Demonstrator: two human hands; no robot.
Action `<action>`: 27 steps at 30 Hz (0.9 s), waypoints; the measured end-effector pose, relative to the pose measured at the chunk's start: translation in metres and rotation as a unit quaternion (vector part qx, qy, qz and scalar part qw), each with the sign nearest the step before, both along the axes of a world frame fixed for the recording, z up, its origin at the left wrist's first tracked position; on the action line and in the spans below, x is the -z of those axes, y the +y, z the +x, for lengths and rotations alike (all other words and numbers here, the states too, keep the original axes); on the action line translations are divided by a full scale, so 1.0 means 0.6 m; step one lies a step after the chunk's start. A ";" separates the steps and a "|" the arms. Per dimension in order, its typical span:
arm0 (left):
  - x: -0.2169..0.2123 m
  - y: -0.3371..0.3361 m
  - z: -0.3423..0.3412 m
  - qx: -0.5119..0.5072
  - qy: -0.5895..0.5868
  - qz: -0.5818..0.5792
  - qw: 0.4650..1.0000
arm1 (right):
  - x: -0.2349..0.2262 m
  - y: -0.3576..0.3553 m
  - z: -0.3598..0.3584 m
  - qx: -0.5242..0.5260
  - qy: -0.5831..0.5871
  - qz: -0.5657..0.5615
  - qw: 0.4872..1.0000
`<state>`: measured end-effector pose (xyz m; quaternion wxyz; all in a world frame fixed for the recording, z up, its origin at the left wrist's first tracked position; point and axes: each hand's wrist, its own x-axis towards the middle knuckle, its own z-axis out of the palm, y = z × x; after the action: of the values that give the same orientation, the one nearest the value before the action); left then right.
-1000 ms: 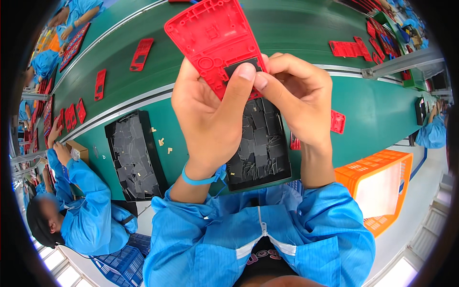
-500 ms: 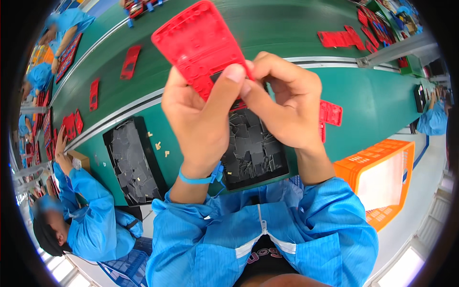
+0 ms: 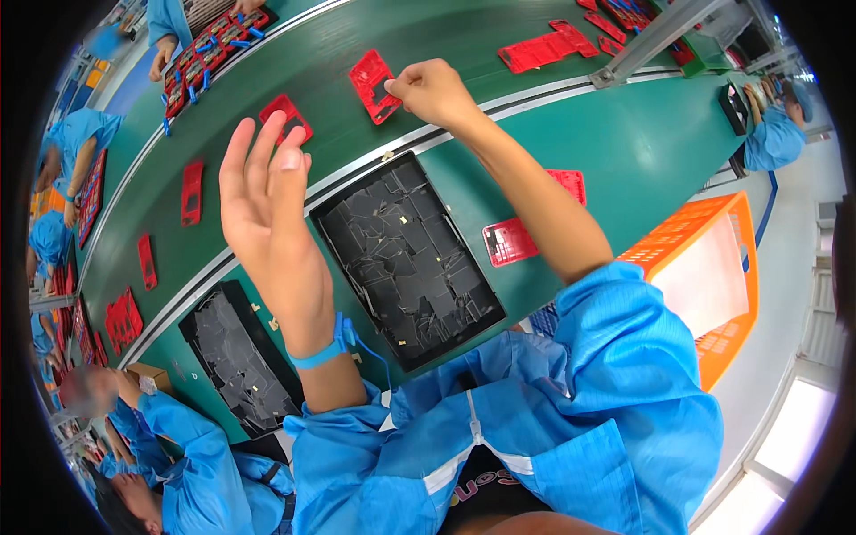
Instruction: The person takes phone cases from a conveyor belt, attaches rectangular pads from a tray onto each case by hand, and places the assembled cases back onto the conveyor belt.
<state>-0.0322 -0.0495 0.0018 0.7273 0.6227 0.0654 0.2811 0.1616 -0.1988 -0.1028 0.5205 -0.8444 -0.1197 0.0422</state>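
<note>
The left hand (image 3: 275,234) is being held unclenched, fingers spread. Farther right, 1 red housing (image 3: 367,78) is being supported by the green conveyor (image 3: 325,87); whether it is being gripped by the right hand (image 3: 435,93) at its right side cannot be told.

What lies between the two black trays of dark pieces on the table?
In the head view, the wrist of the left hand, banded by a blue strap, crosses between them; green tabletop and small cream-coloured pieces also show there.

An orange crate (image 3: 682,236) stood on the right; beyond it was a worker in blue (image 3: 774,143). A cardboard box (image 3: 153,378) sat near another blue-clad worker (image 3: 196,459).
</note>
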 end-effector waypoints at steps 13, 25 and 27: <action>0.015 0.022 0.008 0.063 -0.008 -0.037 0.997 | -0.031 -0.291 0.180 -0.122 -0.218 -0.641 0.726; 0.057 0.059 0.031 0.017 0.012 -0.080 0.997 | -0.152 -0.031 -0.167 -0.138 -0.360 -0.017 0.923; 0.044 0.108 0.021 -0.063 -0.016 -0.076 0.995 | -0.111 -0.024 -0.182 -0.158 -0.287 -0.056 0.943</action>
<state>-0.0194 0.0154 -0.0246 0.7541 0.5559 0.1143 0.3304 0.0524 -0.2134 -0.0361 0.4029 -0.8188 -0.3930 -0.1132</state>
